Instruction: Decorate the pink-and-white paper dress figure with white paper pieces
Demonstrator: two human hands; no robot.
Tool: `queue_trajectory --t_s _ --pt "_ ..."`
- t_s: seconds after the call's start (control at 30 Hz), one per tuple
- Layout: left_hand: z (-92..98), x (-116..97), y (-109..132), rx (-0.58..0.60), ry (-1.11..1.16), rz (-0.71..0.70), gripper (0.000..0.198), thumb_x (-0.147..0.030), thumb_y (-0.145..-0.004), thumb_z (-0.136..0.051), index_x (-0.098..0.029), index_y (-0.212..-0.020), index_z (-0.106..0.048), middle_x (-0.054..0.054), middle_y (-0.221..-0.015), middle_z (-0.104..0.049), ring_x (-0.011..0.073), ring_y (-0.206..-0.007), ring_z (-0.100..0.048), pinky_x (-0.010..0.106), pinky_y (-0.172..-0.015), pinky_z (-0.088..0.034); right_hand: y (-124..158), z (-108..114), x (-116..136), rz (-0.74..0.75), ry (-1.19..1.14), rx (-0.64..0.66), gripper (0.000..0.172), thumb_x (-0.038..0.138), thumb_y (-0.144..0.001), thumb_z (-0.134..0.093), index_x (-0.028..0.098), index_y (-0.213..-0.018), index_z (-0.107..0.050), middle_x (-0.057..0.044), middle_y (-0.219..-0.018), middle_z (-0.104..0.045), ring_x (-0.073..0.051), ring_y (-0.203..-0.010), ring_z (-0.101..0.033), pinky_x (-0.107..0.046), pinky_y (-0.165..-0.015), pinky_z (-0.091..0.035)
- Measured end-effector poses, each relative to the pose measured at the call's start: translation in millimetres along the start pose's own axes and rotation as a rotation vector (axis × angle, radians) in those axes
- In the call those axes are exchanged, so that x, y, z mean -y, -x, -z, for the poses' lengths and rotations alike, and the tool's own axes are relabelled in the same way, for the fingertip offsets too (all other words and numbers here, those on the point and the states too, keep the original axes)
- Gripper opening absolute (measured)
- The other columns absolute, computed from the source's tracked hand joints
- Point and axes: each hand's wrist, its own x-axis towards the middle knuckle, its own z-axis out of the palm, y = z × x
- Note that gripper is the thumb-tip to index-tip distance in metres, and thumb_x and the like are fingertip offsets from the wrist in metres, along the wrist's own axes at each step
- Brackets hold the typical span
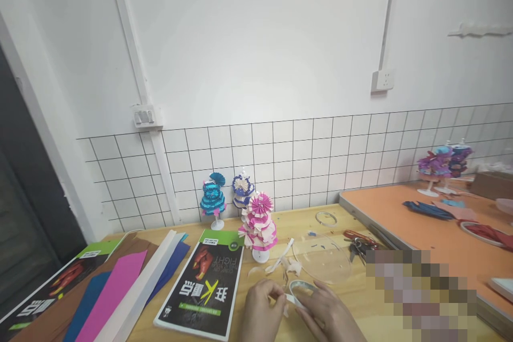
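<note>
My right hand (328,312) grips a roll of whitish tape (300,283), its fingers round the right side of the ring. A short white strip runs from the roll to my left hand (262,307), whose thumb and forefinger pinch its end. Just beyond my hands lie pale paper scraps (292,265) and a clear round plastic sheet (323,259). A pink and white paper dress on a small stand (261,223) stands upright behind them. To the left of my left hand lies a black and green printed pad (200,286).
Coloured paper sheets (124,283) cover the table's left side. Teal (213,197) and blue-white (242,189) paper dresses stand by the wall. A second tape ring (326,218) and keys (363,246) lie behind my right hand. An orange table (385,206) adjoins at right; a blurred-out patch hides part of it.
</note>
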Motion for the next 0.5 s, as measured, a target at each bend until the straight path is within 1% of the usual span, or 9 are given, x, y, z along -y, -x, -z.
queue_trajectory --t_s 0.07,0.13,0.2,0.27,0.3,0.4,0.5 --pt "3.1 -1.4 -0.5 -0.012 -0.017 -0.014 0.012 -0.017 -0.065 -0.053 -0.02 -0.057 -0.062 0.003 -0.065 -0.062 0.0193 -0.068 -0.054 0.028 -0.066 -0.035 -0.2 -8.0 0.7 -0.039 -0.013 0.023 0.016 0.018 -0.084 -0.042 0.023 -0.087 -0.058 0.001 -0.069 -0.066 -0.013 -0.064 -0.064 -0.033 -0.081 -0.048" --pt "3.7 0.0 -1.2 -0.028 -0.045 -0.03 0.013 -0.017 -0.066 -0.054 -0.021 -0.056 -0.061 0.004 -0.065 -0.061 0.0203 -0.069 -0.053 0.029 -0.067 -0.034 2.0 -17.9 0.9 -0.074 -0.022 0.001 0.018 0.02 -0.085 -0.04 0.021 -0.085 -0.058 -0.001 -0.07 -0.067 -0.014 -0.065 -0.064 -0.031 -0.078 -0.05" --pt "1.9 3.3 -1.7 -0.027 -0.063 -0.04 0.014 -0.017 -0.066 -0.054 -0.022 -0.055 -0.061 0.004 -0.065 -0.061 0.021 -0.069 -0.052 0.03 -0.069 -0.033 6.8 -28.5 -0.5 -0.105 -0.027 -0.054 0.018 0.025 -0.084 -0.044 0.018 -0.095 -0.057 -0.005 -0.079 -0.069 -0.015 -0.071 -0.065 -0.026 -0.071 -0.052" --pt "-1.6 6.9 -1.7 -0.01 -0.053 -0.054 0.016 -0.017 -0.067 -0.054 -0.023 -0.055 -0.061 0.004 -0.065 -0.06 0.0216 -0.069 -0.052 0.031 -0.07 -0.032 12.9 -37.7 -3.9 -0.139 -0.047 -0.084 0.029 0.028 -0.082 -0.049 0.016 -0.109 -0.052 -0.007 -0.086 -0.069 -0.015 -0.075 -0.065 -0.02 -0.066 -0.052" --pt "-3.5 8.4 -1.6 0.001 -0.036 -0.066 0.016 -0.017 -0.068 -0.054 -0.024 -0.055 -0.061 0.004 -0.065 -0.06 0.0218 -0.07 -0.051 0.031 -0.071 -0.032 15.7 -41.0 -5.9 -0.152 -0.062 -0.086 0.034 0.029 -0.081 -0.051 0.015 -0.113 -0.049 -0.007 -0.086 -0.069 -0.015 -0.074 -0.065 -0.019 -0.065 -0.052" --pt "-8.1 10.1 -0.5 0.025 0.027 -0.104 0.016 -0.017 -0.069 -0.055 -0.026 -0.057 -0.061 0.004 -0.067 -0.061 0.0228 -0.073 -0.051 0.031 -0.072 -0.03 21.2 -44.5 -9.7 -0.167 -0.094 -0.098 0.034 0.032 -0.082 -0.05 0.015 -0.112 -0.051 -0.005 -0.076 -0.069 -0.014 -0.063 -0.064 -0.019 -0.061 -0.052" --pt "-10.4 8.1 1.2 0.031 -0.001 -0.124 0.016 -0.017 -0.07 -0.055 -0.026 -0.059 -0.062 0.005 -0.069 -0.062 0.023 -0.075 -0.052 0.031 -0.073 -0.031 21.3 -40.8 -7.0 -0.187 -0.143 -0.108 0.034 0.036 -0.082 -0.049 0.015 -0.108 -0.055 -0.002 -0.064 -0.067 -0.013 -0.054 -0.062 -0.019 -0.055 -0.051"
